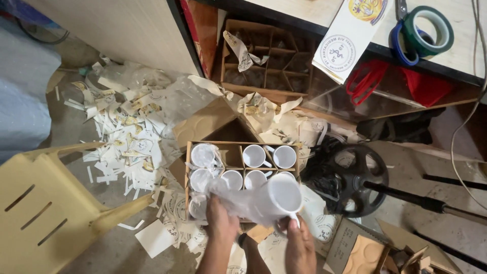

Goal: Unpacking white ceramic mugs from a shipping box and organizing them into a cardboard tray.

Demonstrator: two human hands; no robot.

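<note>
A white mug lies on its side in my hands, its mouth toward the camera. My right hand grips it at the handle and base. My left hand pinches the clear plastic wrap that trails off the mug's left side. Directly beneath sits an open cardboard box with dividers, holding several white mugs, some of them in plastic wrap.
A yellow plastic chair stands at the left. Paper scraps litter the floor. A second, empty divided box lies farther back. A black round stand base sits right; tape rolls rest on the table above.
</note>
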